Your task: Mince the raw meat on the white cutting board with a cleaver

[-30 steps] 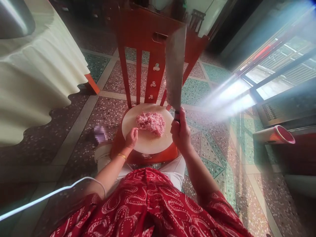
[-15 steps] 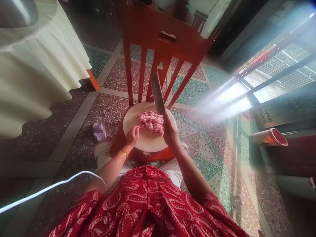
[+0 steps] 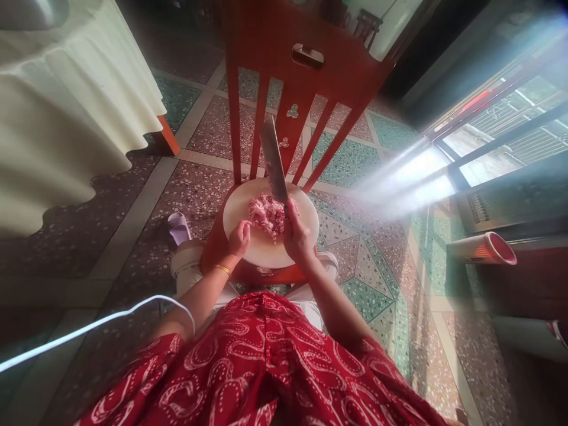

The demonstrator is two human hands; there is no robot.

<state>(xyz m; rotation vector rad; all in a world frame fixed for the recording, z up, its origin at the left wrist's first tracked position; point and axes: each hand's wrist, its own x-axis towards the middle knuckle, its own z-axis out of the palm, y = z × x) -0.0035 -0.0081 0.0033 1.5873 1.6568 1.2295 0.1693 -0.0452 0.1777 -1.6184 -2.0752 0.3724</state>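
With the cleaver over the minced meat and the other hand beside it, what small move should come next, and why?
Probably bring the cleaver down into the minced meat. The right hand holds it with the blade tilted just above the pile on the round cutting board. The left hand rests at the pile's left edge, so its fingers should keep away from the blade.

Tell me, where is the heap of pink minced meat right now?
In the head view, the heap of pink minced meat lies centrally on the round pale chopping board on the red wooden chair's seat, between the left hand and the cleaver-gripping right hand.
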